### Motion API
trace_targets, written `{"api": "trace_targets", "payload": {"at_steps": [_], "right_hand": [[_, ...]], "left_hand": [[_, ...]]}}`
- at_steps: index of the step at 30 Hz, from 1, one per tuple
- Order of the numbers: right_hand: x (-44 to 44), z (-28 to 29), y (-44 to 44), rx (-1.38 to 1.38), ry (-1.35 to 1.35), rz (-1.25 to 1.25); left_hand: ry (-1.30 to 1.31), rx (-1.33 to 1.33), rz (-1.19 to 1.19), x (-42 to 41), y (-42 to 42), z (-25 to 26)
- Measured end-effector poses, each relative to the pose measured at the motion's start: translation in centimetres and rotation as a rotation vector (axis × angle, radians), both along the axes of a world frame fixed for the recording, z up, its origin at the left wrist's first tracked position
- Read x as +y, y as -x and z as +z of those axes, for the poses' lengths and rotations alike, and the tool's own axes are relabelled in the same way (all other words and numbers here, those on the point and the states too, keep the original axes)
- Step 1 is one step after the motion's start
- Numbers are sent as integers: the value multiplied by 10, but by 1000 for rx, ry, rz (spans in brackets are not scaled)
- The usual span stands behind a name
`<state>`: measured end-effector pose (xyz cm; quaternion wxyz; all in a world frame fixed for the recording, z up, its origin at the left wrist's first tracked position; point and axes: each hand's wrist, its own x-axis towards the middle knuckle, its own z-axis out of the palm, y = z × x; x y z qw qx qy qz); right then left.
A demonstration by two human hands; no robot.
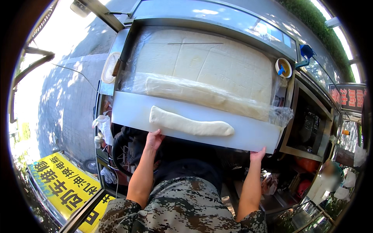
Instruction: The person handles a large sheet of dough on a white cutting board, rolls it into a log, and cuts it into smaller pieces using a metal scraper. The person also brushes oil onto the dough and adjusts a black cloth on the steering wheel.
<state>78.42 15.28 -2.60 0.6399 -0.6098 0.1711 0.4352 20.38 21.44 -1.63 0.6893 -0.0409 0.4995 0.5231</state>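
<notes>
My left hand [155,140] grips the near edge of a long white cutting board [180,102], thumb on top. Towards the board's right end, my right hand [257,155] has hold of the same edge; its fingers are partly hidden beneath. A long, slightly bent strip of pale dough [192,123] lies on the board between them, touched by neither hand. Beyond the board spreads a large slab of dough [233,67] with cut lines across it. Crumpled clear plastic film [132,83] covers its near part, and a thin rod [195,43] rests near the far side.
A white bowl [287,64] holding yellowish liquid and a blue utensil stands at the right. Below it sits a metal-framed well [306,125] with a dark interior. A white oval container [110,67] is at the left. A glass screen [204,10] edges the far side.
</notes>
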Motion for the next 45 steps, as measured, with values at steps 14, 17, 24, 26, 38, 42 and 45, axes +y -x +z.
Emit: {"api": "trace_targets", "payload": {"at_steps": [14, 17, 24, 26, 38, 42, 45], "right_hand": [[3, 18, 53, -1106, 521, 366], [55, 56, 129, -902, 314, 940], [98, 48, 186, -1379, 455, 1002], [106, 45, 186, -1000, 387, 951], [40, 55, 152, -1473, 342, 959], [41, 67, 144, -1690, 292, 1211], [40, 75, 140, -1763, 252, 1287]], "left_hand": [[170, 860, -631, 20, 25, 65], [-45, 1304, -406, 42, 50, 62], [-69, 1406, -542, 107, 12, 48], [-24, 1380, -627, 115, 11, 49], [-169, 1083, -327, 101, 14, 38], [-157, 1027, -324, 105, 16, 37], [-165, 1038, -351, 105, 18, 33]]}}
